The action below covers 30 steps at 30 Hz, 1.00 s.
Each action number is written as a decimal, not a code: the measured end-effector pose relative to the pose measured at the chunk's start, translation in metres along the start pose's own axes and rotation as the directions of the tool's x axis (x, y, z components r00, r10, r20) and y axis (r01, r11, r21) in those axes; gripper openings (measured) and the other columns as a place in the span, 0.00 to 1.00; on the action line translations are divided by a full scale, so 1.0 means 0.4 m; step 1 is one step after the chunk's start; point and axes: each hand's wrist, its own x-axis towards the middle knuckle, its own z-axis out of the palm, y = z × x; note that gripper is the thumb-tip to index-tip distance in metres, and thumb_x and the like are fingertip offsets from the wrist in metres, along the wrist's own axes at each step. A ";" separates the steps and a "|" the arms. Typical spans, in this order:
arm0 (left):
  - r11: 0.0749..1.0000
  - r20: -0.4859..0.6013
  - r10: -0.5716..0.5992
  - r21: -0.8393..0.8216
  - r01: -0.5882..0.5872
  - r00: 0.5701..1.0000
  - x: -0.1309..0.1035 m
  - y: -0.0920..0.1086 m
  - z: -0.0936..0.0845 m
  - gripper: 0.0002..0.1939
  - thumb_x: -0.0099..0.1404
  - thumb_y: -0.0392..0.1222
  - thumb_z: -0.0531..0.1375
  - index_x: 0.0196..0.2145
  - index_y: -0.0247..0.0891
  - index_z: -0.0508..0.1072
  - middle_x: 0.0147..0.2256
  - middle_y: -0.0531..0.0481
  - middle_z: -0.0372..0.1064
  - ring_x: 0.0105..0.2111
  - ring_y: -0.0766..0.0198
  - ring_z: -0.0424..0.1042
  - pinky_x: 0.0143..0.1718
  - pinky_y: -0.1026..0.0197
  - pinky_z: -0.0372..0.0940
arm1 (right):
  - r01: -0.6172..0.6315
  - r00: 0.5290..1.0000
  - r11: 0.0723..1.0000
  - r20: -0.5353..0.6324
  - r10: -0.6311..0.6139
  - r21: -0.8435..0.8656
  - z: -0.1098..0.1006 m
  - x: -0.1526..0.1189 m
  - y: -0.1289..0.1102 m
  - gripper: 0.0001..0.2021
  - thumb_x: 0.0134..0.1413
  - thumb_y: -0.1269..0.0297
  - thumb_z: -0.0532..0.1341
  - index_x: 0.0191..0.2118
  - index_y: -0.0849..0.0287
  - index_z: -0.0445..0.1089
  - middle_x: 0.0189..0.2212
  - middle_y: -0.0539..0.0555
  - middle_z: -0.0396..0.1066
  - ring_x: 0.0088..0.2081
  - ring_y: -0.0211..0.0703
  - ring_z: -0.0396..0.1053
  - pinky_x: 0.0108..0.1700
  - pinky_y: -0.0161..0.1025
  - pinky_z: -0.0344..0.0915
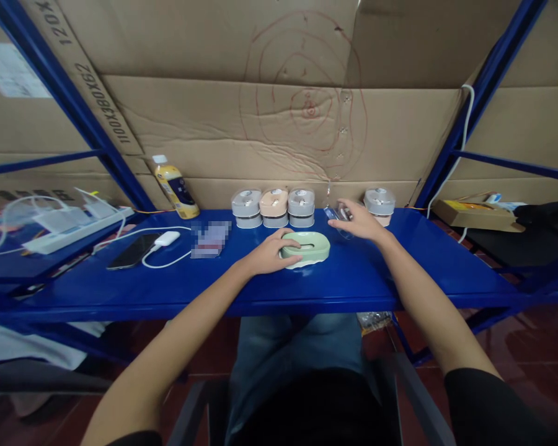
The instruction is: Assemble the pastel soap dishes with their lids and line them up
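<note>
My left hand [272,253] is closed around the left end of a pale green oval box [317,249] with a slot in its top, which rests on the blue table. To the right and a little farther back, my right hand [360,222] grips a clear plastic cover [342,233], tilted and held close to the tabletop. Small dark and blue details show through the cover, too small to make out. Behind my hands stand similar boxes with clear tops: a grey one [247,218], a peach one [274,218] and another grey one [302,218]. A pinkish one [382,218] stands beyond my right hand.
On the left are a yellow-labelled bottle [177,189], a phone [132,253], a white charger [167,240] with its cable, a blurred packet [211,240] and a power strip [79,230]. Blue shelf posts flank the table [214,288]. Cardboard [190,118] walls the back.
</note>
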 end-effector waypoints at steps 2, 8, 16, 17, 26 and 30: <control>1.000 0.013 0.010 -0.006 -0.010 1.000 -0.001 0.004 0.006 0.22 0.65 0.60 0.69 0.50 0.44 0.84 0.61 0.40 0.67 0.61 0.42 0.72 0.70 0.40 0.64 | -0.024 1.000 0.999 -0.016 0.025 0.033 0.001 -0.001 -0.006 0.42 0.56 0.42 0.71 0.71 0.58 0.66 0.66 0.68 0.72 0.63 0.67 0.74 0.63 0.62 0.71; 1.000 0.038 0.008 -0.005 -0.008 0.999 0.001 0.001 0.004 0.26 0.56 0.54 0.76 0.50 0.44 0.82 0.62 0.40 0.65 0.62 0.41 0.72 0.69 0.40 0.65 | 0.051 0.999 0.994 0.008 -0.052 0.101 0.006 -0.008 -0.032 0.44 0.53 0.44 0.73 0.71 0.58 0.66 0.66 0.67 0.72 0.64 0.66 0.73 0.65 0.63 0.69; 0.961 -0.005 -0.068 -0.270 0.064 0.998 0.009 -0.016 0.043 0.69 0.46 0.56 0.82 0.77 0.44 0.50 0.69 0.32 0.64 0.70 0.35 0.65 0.71 0.34 0.60 | 0.241 0.879 0.922 0.335 -0.340 0.305 0.008 -0.027 -0.097 0.49 0.44 0.48 0.79 0.72 0.52 0.66 0.64 0.60 0.75 0.61 0.60 0.76 0.65 0.59 0.71; 0.942 0.012 -0.061 -0.330 0.062 0.998 0.010 -0.020 0.049 0.73 0.46 0.55 0.82 0.78 0.44 0.46 0.70 0.31 0.63 0.71 0.35 0.64 0.72 0.34 0.58 | 0.262 0.867 0.917 0.343 -0.361 0.302 0.013 -0.028 -0.105 0.50 0.43 0.48 0.79 0.72 0.52 0.66 0.65 0.60 0.75 0.62 0.61 0.75 0.65 0.59 0.70; 0.939 -0.012 -0.031 -0.344 0.025 0.999 0.012 -0.033 0.059 0.70 0.46 0.54 0.82 0.77 0.40 0.51 0.71 0.29 0.62 0.72 0.35 0.62 0.72 0.34 0.59 | 0.382 0.799 0.878 0.374 -0.470 0.287 0.049 -0.023 -0.125 0.45 0.47 0.49 0.77 0.72 0.48 0.67 0.67 0.58 0.72 0.66 0.61 0.71 0.69 0.59 0.65; 0.970 0.031 -0.005 -0.243 0.012 1.000 0.012 -0.032 0.048 0.68 0.48 0.57 0.81 0.77 0.40 0.51 0.70 0.30 0.63 0.71 0.35 0.64 0.72 0.34 0.59 | 0.357 0.811 0.906 0.406 -0.422 0.228 0.053 -0.027 -0.117 0.46 0.47 0.46 0.77 0.72 0.47 0.67 0.64 0.58 0.74 0.63 0.62 0.73 0.66 0.60 0.68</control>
